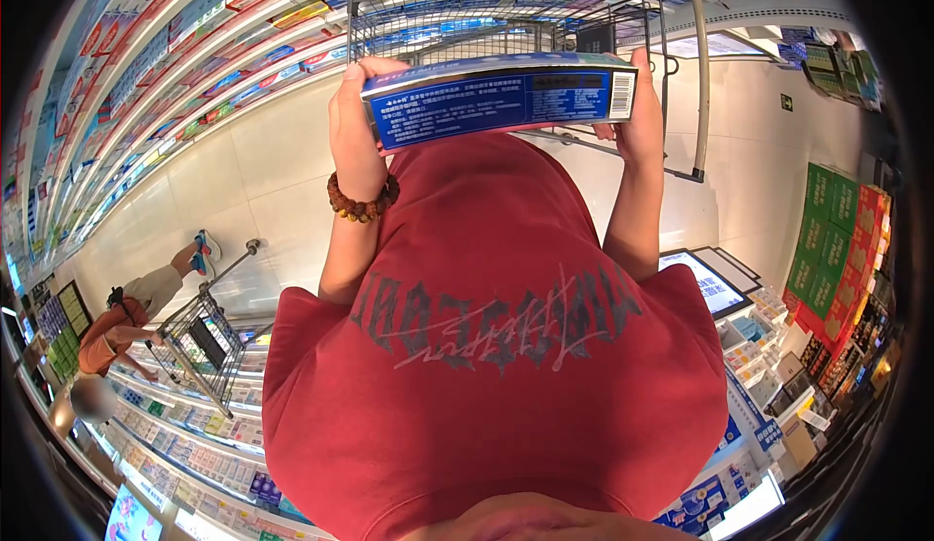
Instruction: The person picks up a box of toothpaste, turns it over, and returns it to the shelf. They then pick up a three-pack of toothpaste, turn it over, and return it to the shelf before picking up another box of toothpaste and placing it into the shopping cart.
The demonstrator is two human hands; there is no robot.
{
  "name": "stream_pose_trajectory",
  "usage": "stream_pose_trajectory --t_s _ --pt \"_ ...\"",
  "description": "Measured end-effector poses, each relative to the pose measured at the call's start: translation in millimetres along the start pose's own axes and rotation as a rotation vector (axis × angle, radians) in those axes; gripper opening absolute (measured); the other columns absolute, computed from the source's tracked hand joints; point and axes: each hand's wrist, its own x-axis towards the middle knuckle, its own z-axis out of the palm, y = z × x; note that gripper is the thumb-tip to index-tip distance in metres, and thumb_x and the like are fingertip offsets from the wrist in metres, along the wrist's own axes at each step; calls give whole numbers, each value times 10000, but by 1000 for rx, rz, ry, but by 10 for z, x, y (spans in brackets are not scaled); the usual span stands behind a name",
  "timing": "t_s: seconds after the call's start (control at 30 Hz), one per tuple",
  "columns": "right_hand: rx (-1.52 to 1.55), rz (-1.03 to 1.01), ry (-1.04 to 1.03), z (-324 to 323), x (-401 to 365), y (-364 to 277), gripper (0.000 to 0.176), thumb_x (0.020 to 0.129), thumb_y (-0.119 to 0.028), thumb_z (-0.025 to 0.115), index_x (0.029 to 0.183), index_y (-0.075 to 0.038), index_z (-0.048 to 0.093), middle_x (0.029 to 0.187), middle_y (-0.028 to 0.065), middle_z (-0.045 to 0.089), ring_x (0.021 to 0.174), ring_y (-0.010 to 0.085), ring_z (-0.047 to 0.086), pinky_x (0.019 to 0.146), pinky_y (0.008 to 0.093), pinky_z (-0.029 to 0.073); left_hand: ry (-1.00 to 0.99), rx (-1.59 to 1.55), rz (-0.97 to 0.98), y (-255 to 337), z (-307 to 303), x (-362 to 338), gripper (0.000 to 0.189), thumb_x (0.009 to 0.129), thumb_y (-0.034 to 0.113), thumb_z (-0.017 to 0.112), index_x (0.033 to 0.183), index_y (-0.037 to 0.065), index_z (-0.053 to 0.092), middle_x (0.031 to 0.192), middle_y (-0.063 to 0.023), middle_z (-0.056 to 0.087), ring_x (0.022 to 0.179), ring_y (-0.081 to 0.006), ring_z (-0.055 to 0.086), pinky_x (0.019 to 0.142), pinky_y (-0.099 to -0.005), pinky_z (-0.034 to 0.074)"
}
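Observation:
A long blue box with white printed text and a barcode at its right end is held up in front of the red shirt. My left hand, with a brown beaded bracelet on its wrist, grips the box's left end. At the barcode end, my right hand holds the other side, its thumb along the edge. Both hands are closed on the box. Just beyond it stands a wire shopping cart, partly hidden by the box.
Shelves full of boxed goods run along the top and left. At the left a person stands by another cart. Green and red cartons are stacked at the right. A lit screen is at the lower right.

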Motion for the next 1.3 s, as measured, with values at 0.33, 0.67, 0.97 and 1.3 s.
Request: stream_pose_trajectory --t_s 0.33,0.67,0.97,1.3 --pt "-1 -6 -19 -10 23 0 639 1042 -540 280 1006 -13 639 541 21 531 340 102 406 317 241 306 -32 10 -22 -16 -73 20 548 1056 343 260 925 -23 646 758 -53 654 591 -54 532 539 -200 415" --pt "-10 -6 0 25 61 20 629 1039 -543 290 972 -21 634 539 19 526 339 103 407 318 241 320 -31 -4 -12 -22 -91 76 554 1054 338 255 930 -32 648 805 -77 670 684 -94 586 655 -233 467" --pt "-167 -103 33 103 -51 -169 633 1051 -518 256 958 -10 623 533 10 534 351 83 429 321 226 291 11 32 -73 -120 -191 203 541 1056 348 297 962 -32 671 821 -81 688 681 -98 600 644 -232 467" --pt "-137 -148 -14 161 -136 -244 691 1043 -546 251 1031 37 622 536 22 549 334 71 409 311 216 260 30 9 -111 -159 -244 208 484 1053 319 347 994 -48 657 883 -93 691 764 -119 608 727 -247 452"
